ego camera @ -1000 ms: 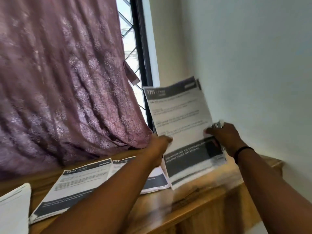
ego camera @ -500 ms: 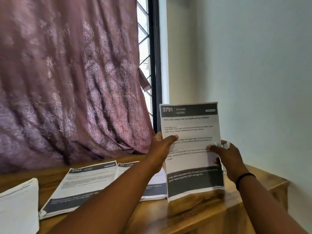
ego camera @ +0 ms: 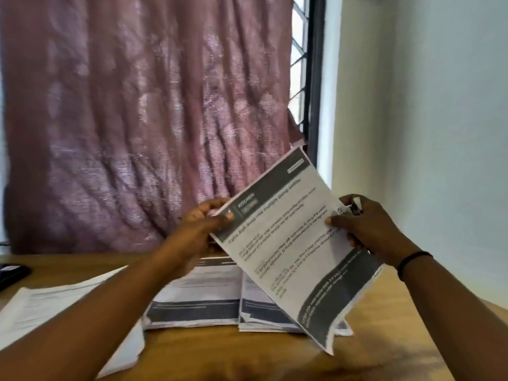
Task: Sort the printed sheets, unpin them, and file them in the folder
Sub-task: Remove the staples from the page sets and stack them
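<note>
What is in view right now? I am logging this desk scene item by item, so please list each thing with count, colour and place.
held sheets: one bundle, white with dark grey bands, tilted in the air above the desk
sheet piles: two side by side, white with dark bands, flat on the desk behind the held sheets
loose papers: one stack, white, desk at left
dark object: one, black, far left desk edge, too cut off to identify
desk: one, brown wood
curtain: one, mauve, behind the desk
window: one, dark frame, right of the curtain
wall: pale, right
wristband: one, black, right wrist
left hand: grips the sheets' upper left corner
right hand: grips their right edge, with a small shiny item, unclear
</note>
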